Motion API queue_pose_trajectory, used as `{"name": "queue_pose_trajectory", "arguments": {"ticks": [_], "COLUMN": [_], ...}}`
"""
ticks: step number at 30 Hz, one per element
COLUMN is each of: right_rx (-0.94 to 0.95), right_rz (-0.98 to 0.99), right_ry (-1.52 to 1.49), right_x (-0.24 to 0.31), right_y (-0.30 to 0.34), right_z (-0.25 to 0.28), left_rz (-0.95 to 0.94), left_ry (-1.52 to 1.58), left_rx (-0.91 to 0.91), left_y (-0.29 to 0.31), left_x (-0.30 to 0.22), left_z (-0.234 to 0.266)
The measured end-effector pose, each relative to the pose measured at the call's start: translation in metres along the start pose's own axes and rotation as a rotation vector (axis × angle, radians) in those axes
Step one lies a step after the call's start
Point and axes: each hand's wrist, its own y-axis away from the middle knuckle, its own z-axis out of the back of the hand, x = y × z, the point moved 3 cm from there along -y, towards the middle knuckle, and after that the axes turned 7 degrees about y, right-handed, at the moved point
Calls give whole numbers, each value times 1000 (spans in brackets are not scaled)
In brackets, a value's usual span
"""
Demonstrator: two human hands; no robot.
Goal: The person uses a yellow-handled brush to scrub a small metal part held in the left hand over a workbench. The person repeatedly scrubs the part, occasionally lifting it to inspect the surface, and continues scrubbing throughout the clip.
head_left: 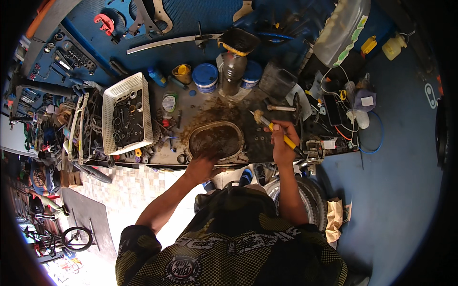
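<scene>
An oval basin [242,141] with dark, dirty liquid stands near the front edge of the workbench. My left hand [202,167] reaches over its front rim. The fingers stretch into the basin, partly lost in the dark liquid, while the thumb points apart to the right, outside the rim. To the right of the basin, my right hand [285,140] is closed round the yellow handle of a brush [290,142]. Its bushy, tan bristles [258,116] point up and left, held above the bench.
A white plastic basket [109,114] of small metal parts stands at left. Behind the basin are a blue tub [205,78], a dark bottle with a funnel-like top [234,71] and a green-labelled bottle [169,102]. A phone [332,109] and cables lie right; bicycle wheels [312,202] stand below.
</scene>
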Motion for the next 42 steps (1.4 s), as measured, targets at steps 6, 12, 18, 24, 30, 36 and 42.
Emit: {"name": "queue_pose_trajectory", "arguments": {"ticks": [6,12,18,24,30,36,42], "right_rx": [172,309,415,436,453,483,460], "right_rz": [-112,-167,-109,2,-36,-98,-44], "right_ry": [124,349,385,450,346,290,353], "right_x": [-29,-74,-101,-114,-126,-124,-88], "right_y": [0,3,-1,-7,-5,-9,-23], "right_z": [-10,-30,-49,-57,-59,-63,-64], "left_rz": [171,747,885,887,909,951,781], "left_ry": [137,180,207,360,539,540,507], "left_rx": [-313,-431,-346,-421,-529,-532,-736], "left_y": [6,22,20,26,34,36,35], "left_x": [30,68,70,97,110,102,95], "left_z": [33,49,30,3,-12,2,16]}}
